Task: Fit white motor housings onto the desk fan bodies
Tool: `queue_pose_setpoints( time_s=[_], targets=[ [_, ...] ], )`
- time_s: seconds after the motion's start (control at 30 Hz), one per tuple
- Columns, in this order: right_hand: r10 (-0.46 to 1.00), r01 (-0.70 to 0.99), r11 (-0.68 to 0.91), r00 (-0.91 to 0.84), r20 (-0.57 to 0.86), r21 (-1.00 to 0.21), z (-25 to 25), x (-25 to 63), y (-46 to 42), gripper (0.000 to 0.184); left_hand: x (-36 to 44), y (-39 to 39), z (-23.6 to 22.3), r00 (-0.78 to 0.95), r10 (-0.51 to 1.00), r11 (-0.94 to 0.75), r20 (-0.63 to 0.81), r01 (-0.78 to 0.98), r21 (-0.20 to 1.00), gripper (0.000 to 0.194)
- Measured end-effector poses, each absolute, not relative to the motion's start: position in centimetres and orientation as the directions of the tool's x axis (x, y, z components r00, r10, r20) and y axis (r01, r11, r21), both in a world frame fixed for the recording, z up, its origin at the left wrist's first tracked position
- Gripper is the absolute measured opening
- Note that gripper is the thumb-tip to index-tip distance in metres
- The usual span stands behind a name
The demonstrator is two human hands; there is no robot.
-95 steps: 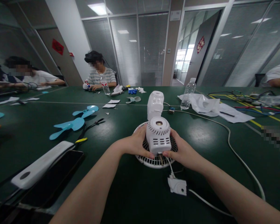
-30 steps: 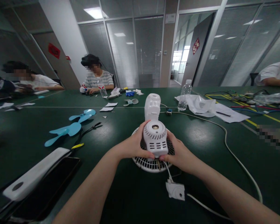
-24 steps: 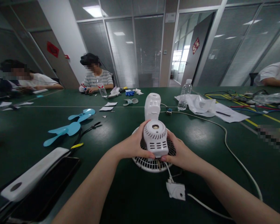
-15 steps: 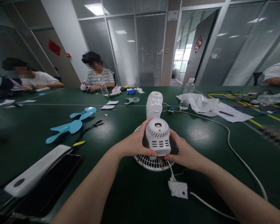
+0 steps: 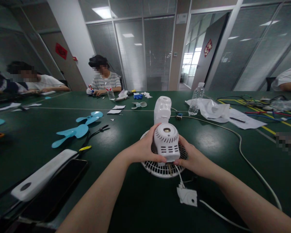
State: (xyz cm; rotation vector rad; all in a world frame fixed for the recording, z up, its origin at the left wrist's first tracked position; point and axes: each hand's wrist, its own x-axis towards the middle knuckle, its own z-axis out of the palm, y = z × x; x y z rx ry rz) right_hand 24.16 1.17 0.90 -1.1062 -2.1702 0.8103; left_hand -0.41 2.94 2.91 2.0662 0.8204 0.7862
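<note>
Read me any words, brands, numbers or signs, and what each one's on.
Nothing reads clearly.
Red diamond sign on the open door: blurred.
Red sign on the left door: blurred.
White notice on the post: too small.
Striped shirt: possible lettering, too small.
White housing: no lettering visible.

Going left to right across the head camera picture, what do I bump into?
White bar, yellow strip, red-marked bottle, left hand, nearer vented housing, right hand, white paper sheet.
</note>
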Motion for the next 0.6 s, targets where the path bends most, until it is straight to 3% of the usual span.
queue_pose_setpoints(
  time_s=[0.47,0.53,0.6],
  targets=[
    [0.833,0.503,0.479,-0.519,0.192,-0.719,0.6,24.5,1.2,0.097,-0.6,3.4,2.3,0.607,0.738,-0.521,0.295,0.234,0.821,0.128],
    [0.821,0.494,0.495,-0.536,0.198,-0.715,0.6,24.5,1.2,0.098,-0.8,3.9,2.0,0.588,0.742,-0.491,0.322,0.149,0.858,0.121],
    [0.811,0.485,0.505,-0.549,0.201,-0.714,0.6,24.7,1.3,0.099,-1.0,4.6,1.6,0.5,0.795,-0.451,0.344,0.108,0.886,0.098]
  ],
)
